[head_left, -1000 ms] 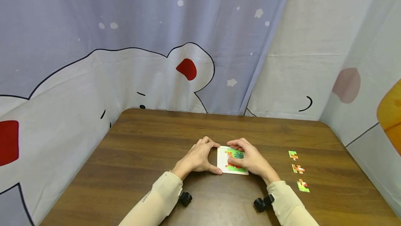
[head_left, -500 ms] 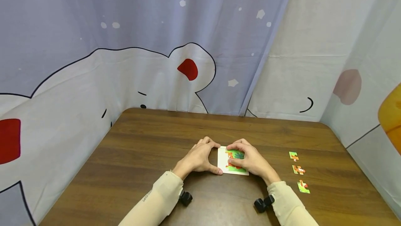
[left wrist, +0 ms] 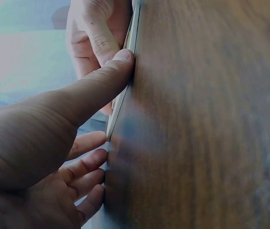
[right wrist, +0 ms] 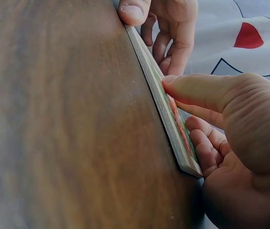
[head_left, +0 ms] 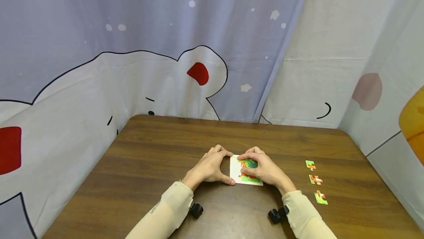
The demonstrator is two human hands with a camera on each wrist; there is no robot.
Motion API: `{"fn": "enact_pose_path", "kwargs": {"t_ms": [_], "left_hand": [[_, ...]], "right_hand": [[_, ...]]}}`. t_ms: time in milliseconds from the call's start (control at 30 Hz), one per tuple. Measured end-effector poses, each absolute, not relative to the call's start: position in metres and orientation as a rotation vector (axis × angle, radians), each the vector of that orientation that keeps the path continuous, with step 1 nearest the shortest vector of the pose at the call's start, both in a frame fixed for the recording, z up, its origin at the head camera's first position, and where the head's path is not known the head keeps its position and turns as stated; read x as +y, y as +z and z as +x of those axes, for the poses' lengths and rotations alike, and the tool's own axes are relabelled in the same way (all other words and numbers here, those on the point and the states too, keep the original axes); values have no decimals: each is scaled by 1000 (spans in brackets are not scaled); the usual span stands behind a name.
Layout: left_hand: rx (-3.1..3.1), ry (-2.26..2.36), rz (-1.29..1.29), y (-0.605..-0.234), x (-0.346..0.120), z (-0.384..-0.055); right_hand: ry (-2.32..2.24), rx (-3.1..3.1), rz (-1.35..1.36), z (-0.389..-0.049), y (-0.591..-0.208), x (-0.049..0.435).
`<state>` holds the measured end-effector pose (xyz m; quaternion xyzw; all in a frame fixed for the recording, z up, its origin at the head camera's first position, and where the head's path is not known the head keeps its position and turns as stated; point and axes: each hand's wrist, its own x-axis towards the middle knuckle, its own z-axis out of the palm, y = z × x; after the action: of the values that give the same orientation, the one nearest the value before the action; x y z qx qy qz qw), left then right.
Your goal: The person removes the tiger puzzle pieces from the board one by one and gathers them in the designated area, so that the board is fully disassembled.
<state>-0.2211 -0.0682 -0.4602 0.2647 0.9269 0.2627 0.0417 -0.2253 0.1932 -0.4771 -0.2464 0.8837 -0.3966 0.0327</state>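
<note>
The left hand (head_left: 208,166) grips the left corners of a white board (head_left: 234,169) on the counter (head_left: 165,139); the right hand (head_left: 266,167) rests bent thumb and forefinger on its picture (head_left: 252,163), though whether they pinch a piece is unclear. Sideways pressure could dislodge fitted pieces.

White board (head_left: 235,169), green-orange puzzle pieces (head_left: 316,179)

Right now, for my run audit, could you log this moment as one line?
left hand: holds board | right hand: touches puzzle on board | pieces: three, loose on table, at right
</note>
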Motion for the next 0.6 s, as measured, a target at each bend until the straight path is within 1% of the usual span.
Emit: {"fn": "enact_pose_path", "kwargs": {"t_ms": [600], "left_hand": [[2842, 798, 814, -461, -68, -222]], "right_hand": [[-1250, 2677, -742, -224, -474, 189]]}}
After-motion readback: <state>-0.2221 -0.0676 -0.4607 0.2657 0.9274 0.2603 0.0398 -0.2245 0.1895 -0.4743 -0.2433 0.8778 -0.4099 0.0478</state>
